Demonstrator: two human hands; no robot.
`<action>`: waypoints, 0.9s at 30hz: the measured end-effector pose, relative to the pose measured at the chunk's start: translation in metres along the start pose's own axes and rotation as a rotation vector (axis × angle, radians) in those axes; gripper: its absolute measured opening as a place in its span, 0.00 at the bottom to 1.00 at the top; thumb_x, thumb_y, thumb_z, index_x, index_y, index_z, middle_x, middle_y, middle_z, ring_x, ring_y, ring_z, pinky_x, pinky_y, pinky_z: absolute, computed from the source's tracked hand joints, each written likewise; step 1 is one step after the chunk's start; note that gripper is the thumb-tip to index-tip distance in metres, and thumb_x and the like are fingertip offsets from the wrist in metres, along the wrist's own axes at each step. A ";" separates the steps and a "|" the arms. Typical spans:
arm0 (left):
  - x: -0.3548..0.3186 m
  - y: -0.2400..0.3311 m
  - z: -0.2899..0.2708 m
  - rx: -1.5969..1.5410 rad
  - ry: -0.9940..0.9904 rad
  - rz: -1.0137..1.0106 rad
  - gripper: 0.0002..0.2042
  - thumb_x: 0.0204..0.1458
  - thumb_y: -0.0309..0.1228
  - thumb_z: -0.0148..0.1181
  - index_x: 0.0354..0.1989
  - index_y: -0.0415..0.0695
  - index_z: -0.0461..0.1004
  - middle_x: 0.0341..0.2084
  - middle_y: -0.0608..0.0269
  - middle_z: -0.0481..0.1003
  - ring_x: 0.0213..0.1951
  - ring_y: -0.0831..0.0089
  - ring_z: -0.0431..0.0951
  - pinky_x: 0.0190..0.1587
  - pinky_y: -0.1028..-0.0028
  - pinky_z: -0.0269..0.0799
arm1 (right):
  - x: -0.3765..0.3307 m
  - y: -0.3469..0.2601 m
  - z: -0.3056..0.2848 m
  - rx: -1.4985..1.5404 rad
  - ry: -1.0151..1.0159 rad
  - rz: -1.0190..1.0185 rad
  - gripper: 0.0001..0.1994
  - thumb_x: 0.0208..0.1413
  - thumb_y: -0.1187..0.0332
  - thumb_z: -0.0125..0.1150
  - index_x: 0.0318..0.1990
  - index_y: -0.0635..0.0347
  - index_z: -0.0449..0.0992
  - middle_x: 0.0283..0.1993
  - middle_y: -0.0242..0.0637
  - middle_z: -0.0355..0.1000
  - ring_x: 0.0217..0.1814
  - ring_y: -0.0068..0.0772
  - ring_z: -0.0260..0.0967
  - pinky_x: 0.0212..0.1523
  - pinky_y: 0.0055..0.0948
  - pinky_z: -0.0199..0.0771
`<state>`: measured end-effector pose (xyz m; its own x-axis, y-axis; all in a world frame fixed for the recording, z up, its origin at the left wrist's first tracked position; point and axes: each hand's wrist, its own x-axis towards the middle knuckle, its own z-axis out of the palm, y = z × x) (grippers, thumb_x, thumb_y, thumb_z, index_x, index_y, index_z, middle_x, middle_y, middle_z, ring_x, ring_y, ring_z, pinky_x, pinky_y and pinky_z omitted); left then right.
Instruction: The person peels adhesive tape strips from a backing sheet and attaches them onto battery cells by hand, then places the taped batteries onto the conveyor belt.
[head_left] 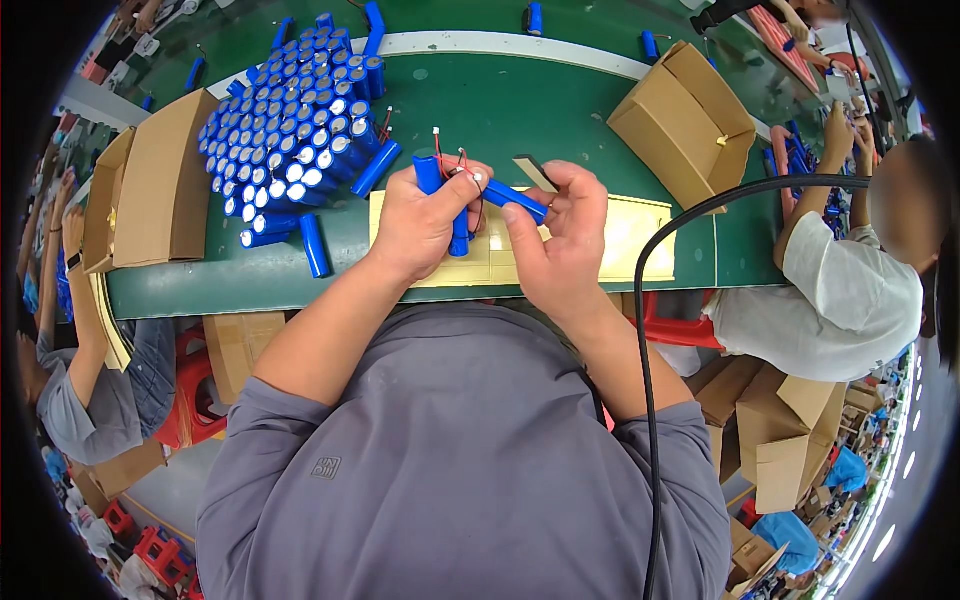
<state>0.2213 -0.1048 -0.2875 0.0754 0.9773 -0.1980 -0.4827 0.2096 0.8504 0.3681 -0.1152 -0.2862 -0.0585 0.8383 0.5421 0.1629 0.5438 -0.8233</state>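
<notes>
My left hand [425, 215] grips a blue cylindrical battery cell [430, 172] with thin red and black wires [462, 160] coming off it. My right hand [558, 225] holds a second blue cell [515, 198] slanting toward the left hand, and a small dark strip of tape [535, 172] sticks up from its fingers. Both hands hover over a yellow sheet [640, 235] lying on the green table [520, 100]. To the left lies a big stack of blue cells [295, 120], with loose ones [313, 245] beside it.
An open cardboard box [685, 120] stands at the right, another cardboard box [160, 180] at the left. A black cable [645, 330] arcs across the right side. A person in a white shirt [850, 290] works on the right, and another person [80, 370] sits at the left.
</notes>
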 end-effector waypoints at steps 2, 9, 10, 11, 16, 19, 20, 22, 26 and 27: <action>0.000 -0.001 -0.002 0.020 -0.012 0.014 0.08 0.52 0.29 0.57 0.35 0.36 0.73 0.19 0.63 0.70 0.19 0.78 0.68 0.22 0.77 0.65 | 0.006 -0.011 -0.008 0.111 -0.024 0.298 0.18 0.49 0.79 0.59 0.47 0.67 0.61 0.46 0.42 0.64 0.42 0.27 0.66 0.38 0.22 0.70; -0.003 -0.005 -0.005 0.033 -0.061 0.050 0.08 0.51 0.27 0.58 0.35 0.34 0.72 0.20 0.62 0.70 0.19 0.77 0.69 0.23 0.76 0.67 | 0.040 -0.030 -0.037 0.213 -0.210 0.600 0.04 0.49 0.74 0.59 0.30 0.65 0.73 0.49 0.46 0.67 0.46 0.28 0.67 0.46 0.27 0.67; -0.004 -0.006 -0.005 0.034 -0.062 0.055 0.07 0.52 0.27 0.56 0.35 0.35 0.73 0.21 0.63 0.71 0.20 0.77 0.70 0.23 0.78 0.65 | 0.042 -0.032 -0.036 0.211 -0.209 0.598 0.04 0.49 0.74 0.59 0.30 0.65 0.73 0.49 0.46 0.67 0.46 0.28 0.67 0.46 0.27 0.67; -0.004 -0.006 -0.005 0.033 -0.063 0.057 0.07 0.52 0.27 0.56 0.35 0.35 0.73 0.21 0.63 0.71 0.20 0.77 0.70 0.23 0.78 0.65 | 0.044 -0.034 -0.034 0.131 -0.303 0.633 0.04 0.48 0.73 0.60 0.29 0.65 0.73 0.48 0.46 0.68 0.45 0.28 0.67 0.45 0.27 0.67; -0.004 -0.005 -0.005 -0.003 -0.084 0.031 0.11 0.52 0.29 0.58 0.38 0.33 0.70 0.21 0.62 0.70 0.20 0.77 0.70 0.24 0.75 0.69 | 0.044 -0.023 -0.026 0.071 -0.396 0.650 0.05 0.46 0.73 0.61 0.27 0.66 0.73 0.41 0.43 0.72 0.41 0.27 0.68 0.43 0.28 0.68; -0.003 -0.004 -0.005 -0.011 -0.080 0.032 0.09 0.51 0.27 0.58 0.36 0.34 0.71 0.22 0.62 0.70 0.20 0.77 0.70 0.23 0.77 0.67 | 0.043 -0.017 -0.023 0.077 -0.373 0.644 0.05 0.47 0.73 0.61 0.27 0.66 0.72 0.31 0.36 0.72 0.33 0.21 0.66 0.34 0.24 0.67; -0.003 -0.004 -0.004 -0.029 -0.069 0.034 0.07 0.51 0.26 0.58 0.34 0.35 0.73 0.22 0.63 0.70 0.20 0.77 0.70 0.22 0.79 0.64 | 0.043 -0.016 -0.023 0.079 -0.373 0.697 0.05 0.48 0.73 0.61 0.27 0.66 0.72 0.28 0.34 0.71 0.29 0.19 0.65 0.30 0.23 0.66; -0.003 -0.004 -0.004 -0.014 -0.067 0.041 0.07 0.51 0.26 0.58 0.34 0.35 0.73 0.21 0.64 0.70 0.20 0.78 0.69 0.22 0.79 0.64 | 0.044 -0.019 -0.021 0.068 -0.368 0.682 0.05 0.48 0.74 0.61 0.27 0.65 0.71 0.24 0.30 0.68 0.25 0.17 0.61 0.25 0.21 0.63; -0.004 -0.006 -0.001 0.054 -0.037 0.064 0.06 0.51 0.26 0.57 0.33 0.36 0.73 0.20 0.65 0.70 0.20 0.79 0.69 0.22 0.79 0.63 | 0.038 -0.017 -0.018 0.110 -0.320 0.670 0.06 0.49 0.78 0.60 0.29 0.63 0.68 0.25 0.28 0.66 0.24 0.14 0.62 0.23 0.17 0.64; -0.004 -0.010 -0.002 0.044 -0.035 0.076 0.06 0.51 0.25 0.58 0.33 0.36 0.73 0.20 0.64 0.70 0.20 0.79 0.69 0.21 0.79 0.63 | 0.034 -0.011 -0.016 0.141 -0.304 0.633 0.06 0.49 0.78 0.60 0.31 0.62 0.67 0.26 0.29 0.67 0.25 0.15 0.62 0.23 0.17 0.64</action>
<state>0.2238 -0.1103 -0.2960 0.0703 0.9908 -0.1156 -0.4491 0.1349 0.8833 0.3805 -0.0937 -0.2562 -0.2696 0.9577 -0.1010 0.1286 -0.0682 -0.9893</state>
